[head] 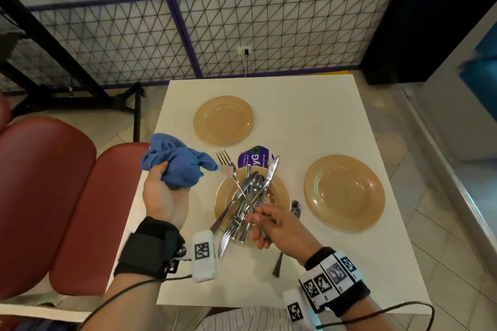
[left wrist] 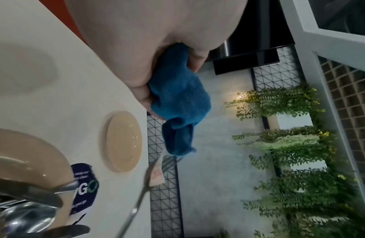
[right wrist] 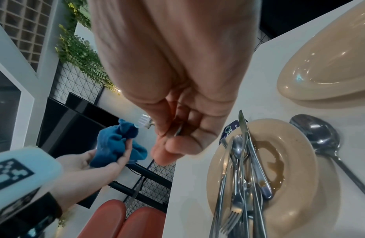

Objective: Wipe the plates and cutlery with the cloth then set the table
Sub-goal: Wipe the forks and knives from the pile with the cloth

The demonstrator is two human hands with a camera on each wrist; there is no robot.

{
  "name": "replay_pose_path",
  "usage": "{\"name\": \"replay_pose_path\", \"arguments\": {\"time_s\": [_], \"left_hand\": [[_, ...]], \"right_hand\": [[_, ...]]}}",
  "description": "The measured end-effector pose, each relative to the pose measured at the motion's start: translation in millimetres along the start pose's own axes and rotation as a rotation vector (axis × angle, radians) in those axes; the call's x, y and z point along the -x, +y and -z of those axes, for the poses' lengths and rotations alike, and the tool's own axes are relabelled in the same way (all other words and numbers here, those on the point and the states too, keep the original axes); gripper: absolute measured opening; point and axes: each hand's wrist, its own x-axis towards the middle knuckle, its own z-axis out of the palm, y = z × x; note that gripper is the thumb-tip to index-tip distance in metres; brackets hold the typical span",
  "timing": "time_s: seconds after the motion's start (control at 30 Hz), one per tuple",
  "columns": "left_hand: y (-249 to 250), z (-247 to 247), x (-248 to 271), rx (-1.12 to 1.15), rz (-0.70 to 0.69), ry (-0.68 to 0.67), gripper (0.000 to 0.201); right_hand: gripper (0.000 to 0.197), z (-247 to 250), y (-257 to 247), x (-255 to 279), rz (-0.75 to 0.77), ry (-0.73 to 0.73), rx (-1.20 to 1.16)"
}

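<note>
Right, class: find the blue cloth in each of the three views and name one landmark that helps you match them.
Head view: blue cloth left of centre, bunched in the left hand, beside the table edge.
Left wrist view: cloth centre, hanging below the palm.
Right wrist view: cloth lower left, gripped by the left hand.
Shared landmark: the fork held up beside the cloth.

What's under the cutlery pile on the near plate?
The cutlery pile lies on the near plate, with a brown liquid smear exposed beside it. The plate's surface directly beneath the pile is covered.
</note>
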Motion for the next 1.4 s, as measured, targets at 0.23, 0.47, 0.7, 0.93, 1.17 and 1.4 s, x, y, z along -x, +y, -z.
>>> {"name": "replay_pose_path", "arguments": {"time_s": [0.23,0.47,0.7,0.93,1.17,1.4], "left_hand": [[-30.1,-14.3,48.4,-0.087,0.179,-0.137,0.035],[-42.2,-48.3,56.1,-0.633,0.152,-0.192,0.020],[-41.9,-31.0,56.8,-1.070,-0.045,-0.536,0.022],[-66.8,-25.4,71.4,-1.204,-0.011,-0.746,0.017],[-76.6,-37.9,73.5,-1.272,-0.075,-0.786,0.015],[-89.4,-22.7,71.2,-1.399,-0.024,-0.913,0.025]], "right_hand": [[0.022,-8.3,-11.1,0.6,0.061,0.038,0.014],[0.023,-16.8,-16.1,-0.3,0.053,-0.039,0.143],[0.019,42.6,-36.1,-6.2,0.122,0.218,0.081],[0.014,46.9,-30.5,-27.3,0.188,0.509,0.048],[0.017,33.8,-6.9,-11.9,0.137,0.486,-0.086],[0.013,82.2,-1.6,-13.0,0.106,0.634,-0.252]]}}
